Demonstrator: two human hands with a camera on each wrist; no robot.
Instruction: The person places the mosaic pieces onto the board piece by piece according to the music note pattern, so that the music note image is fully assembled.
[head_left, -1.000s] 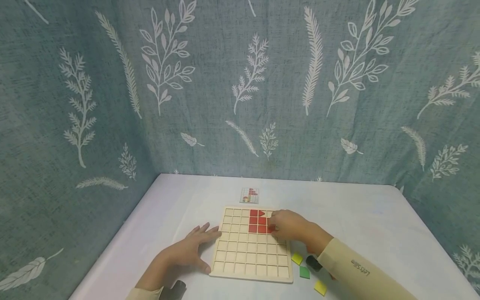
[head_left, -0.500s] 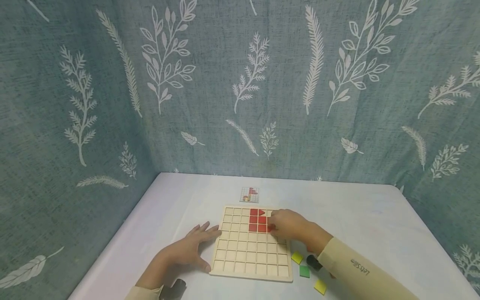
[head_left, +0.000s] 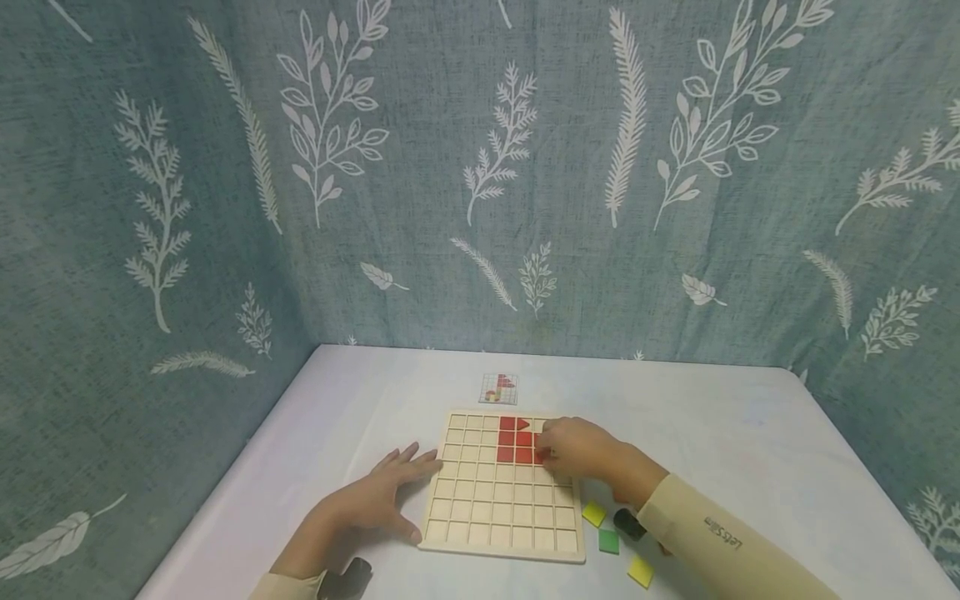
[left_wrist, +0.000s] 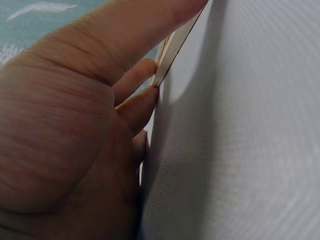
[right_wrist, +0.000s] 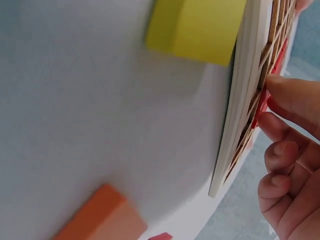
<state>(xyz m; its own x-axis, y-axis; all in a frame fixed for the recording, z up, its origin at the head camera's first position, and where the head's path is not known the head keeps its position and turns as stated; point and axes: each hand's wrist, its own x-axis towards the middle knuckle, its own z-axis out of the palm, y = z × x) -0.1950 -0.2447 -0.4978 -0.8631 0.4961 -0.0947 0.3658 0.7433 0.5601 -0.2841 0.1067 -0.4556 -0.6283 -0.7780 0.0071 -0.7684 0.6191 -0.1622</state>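
Observation:
A pale wooden grid board [head_left: 491, 508] lies on the white table, with several red square tiles [head_left: 506, 454] and a red triangle tile [head_left: 522, 425] in its far cells. Over the board's far right part, my right hand [head_left: 581, 450] pinches a red tile [right_wrist: 262, 101] between thumb and index finger, down at the grid. Its other fingers are curled in, as the right wrist view shows. My left hand [head_left: 375, 498] has its fingers spread, with thumb and fingertips at the board's left edge. The left wrist view shows that hand's palm [left_wrist: 55, 135] beside the board's side.
A small pattern card [head_left: 498, 388] lies behind the board. Right of the board are yellow tiles [head_left: 641, 572] and a green tile [head_left: 608, 542]. An orange piece [right_wrist: 102, 217] shows in the right wrist view. A leaf-patterned curtain [head_left: 555, 167] stands behind the table.

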